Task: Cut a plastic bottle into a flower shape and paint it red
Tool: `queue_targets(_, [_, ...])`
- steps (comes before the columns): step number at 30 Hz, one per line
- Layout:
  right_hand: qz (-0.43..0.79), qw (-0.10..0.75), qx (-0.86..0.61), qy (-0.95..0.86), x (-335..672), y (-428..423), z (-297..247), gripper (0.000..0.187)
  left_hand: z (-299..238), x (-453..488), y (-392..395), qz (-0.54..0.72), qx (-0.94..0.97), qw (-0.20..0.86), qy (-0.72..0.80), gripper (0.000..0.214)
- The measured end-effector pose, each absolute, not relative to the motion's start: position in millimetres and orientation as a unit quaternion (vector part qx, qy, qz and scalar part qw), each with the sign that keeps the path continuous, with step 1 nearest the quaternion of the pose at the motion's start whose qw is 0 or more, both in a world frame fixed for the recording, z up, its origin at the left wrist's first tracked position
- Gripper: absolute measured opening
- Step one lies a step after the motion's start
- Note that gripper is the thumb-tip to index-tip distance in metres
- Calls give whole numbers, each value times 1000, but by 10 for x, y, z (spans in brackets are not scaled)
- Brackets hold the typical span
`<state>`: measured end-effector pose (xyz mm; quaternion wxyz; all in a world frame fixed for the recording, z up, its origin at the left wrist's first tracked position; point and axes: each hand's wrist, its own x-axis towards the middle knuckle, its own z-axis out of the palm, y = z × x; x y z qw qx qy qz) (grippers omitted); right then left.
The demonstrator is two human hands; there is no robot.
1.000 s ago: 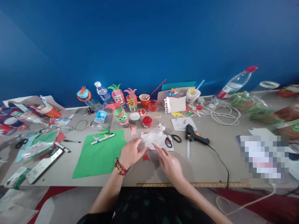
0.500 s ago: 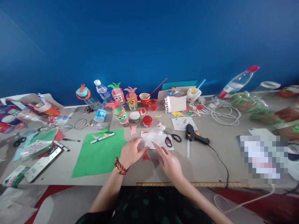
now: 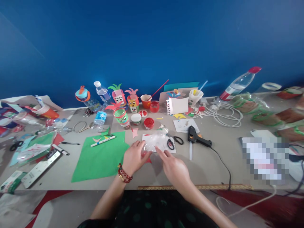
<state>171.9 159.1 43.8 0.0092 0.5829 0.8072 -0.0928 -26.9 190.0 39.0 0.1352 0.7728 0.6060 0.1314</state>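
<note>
A clear plastic bottle (image 3: 155, 139) lies on its side over a white sheet of paper (image 3: 171, 150), neck pointing away from me. My left hand (image 3: 135, 158), with red bead bracelets at the wrist, is closed on the bottle's near end. My right hand (image 3: 175, 167) holds nothing; its index finger reaches to the bottle's near right side, other fingers partly curled. Whether the fingertip presses on the plastic cannot be made out. Black-handled scissors (image 3: 170, 144) lie right of the bottle, blades partly hidden. A red paper scrap (image 3: 148, 160) is between my hands.
Green paper (image 3: 99, 163) with a marker (image 3: 103, 141) lies left. A glue gun (image 3: 198, 137) with its cord is at right. Behind stand decorated cups (image 3: 122, 117), a red paint jar (image 3: 148, 123) and a water bottle (image 3: 102, 91). A phone (image 3: 41, 167) lies far left.
My right hand's index finger is now stretched out apart from the other fingers, which have curled. My left hand keeps its hold on the bottle. The view has shifted slightly.
</note>
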Motion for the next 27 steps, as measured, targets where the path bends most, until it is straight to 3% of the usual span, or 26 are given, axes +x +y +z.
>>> queue_targets(14, [-114,33,584,803,1739,1608,463,66,378,-175,1791,135,776,96,609,45])
queue_targets(24, [-122,-54,585,800,1772,1600,260,51,358,-215,1826,142,775,96,608,48])
queue_targets(27, [-108,-37,602,790,1767,1601,319,42,335,-234,1846,139,777,93,607,49])
